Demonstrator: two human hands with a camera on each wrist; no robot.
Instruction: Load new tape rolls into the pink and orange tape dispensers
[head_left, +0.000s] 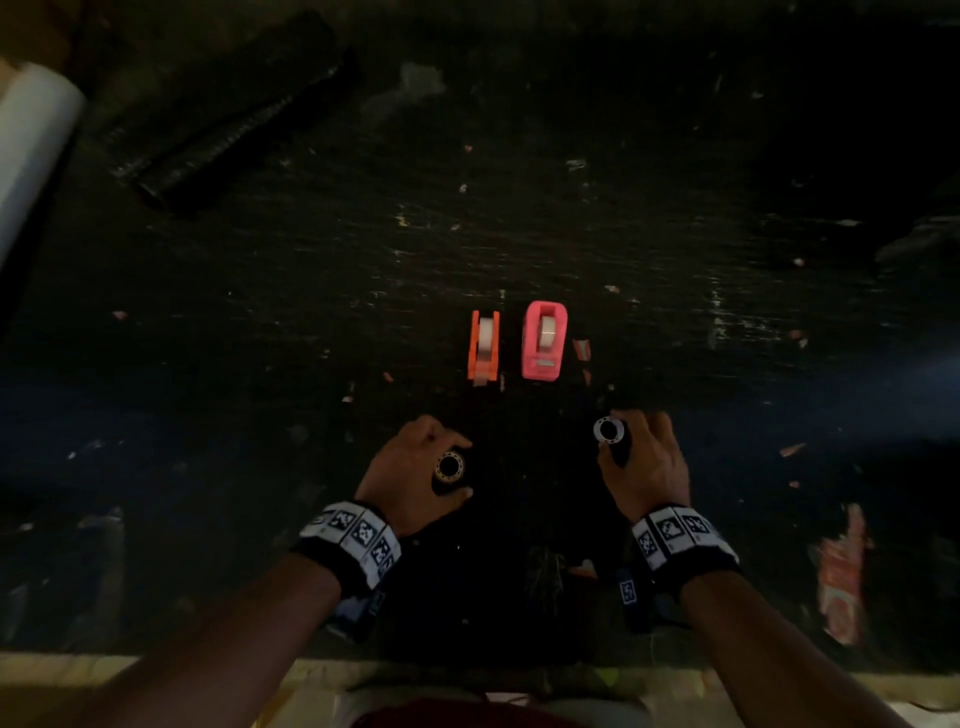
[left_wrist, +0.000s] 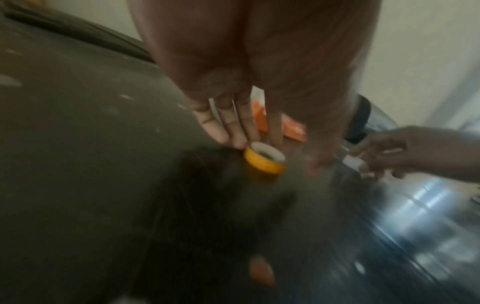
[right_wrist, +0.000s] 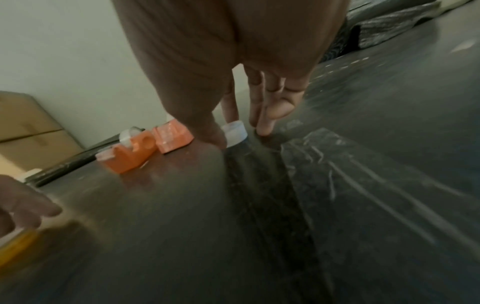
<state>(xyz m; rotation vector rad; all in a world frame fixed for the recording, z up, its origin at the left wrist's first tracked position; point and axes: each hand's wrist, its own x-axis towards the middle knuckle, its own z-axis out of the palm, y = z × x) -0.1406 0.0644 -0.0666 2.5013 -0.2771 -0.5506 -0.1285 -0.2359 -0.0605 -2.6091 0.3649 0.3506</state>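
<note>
On the dark table stand the orange dispenser (head_left: 484, 345) (right_wrist: 130, 156) and, to its right, the pink dispenser (head_left: 544, 340) (right_wrist: 172, 136), each with a pale tape roll in it. Nearer to me, my left hand (head_left: 462, 470) (left_wrist: 280, 152) holds a small yellow tape ring (head_left: 450, 467) (left_wrist: 263, 159) between thumb and fingers, low over the table. My right hand (head_left: 615, 441) (right_wrist: 233, 135) pinches a white tape ring (head_left: 609, 431) (right_wrist: 235, 131) between thumb and forefinger just above the surface. Both wrist views are blurred.
A white film roll (head_left: 31, 145) lies at the far left and a dark ribbed roll (head_left: 234, 114) at the back left. A red-and-white scrap (head_left: 841, 577) sits near right. The table's pale front edge (head_left: 156, 670) runs close to me. Cardboard boxes (right_wrist: 31, 123) stand beyond the table.
</note>
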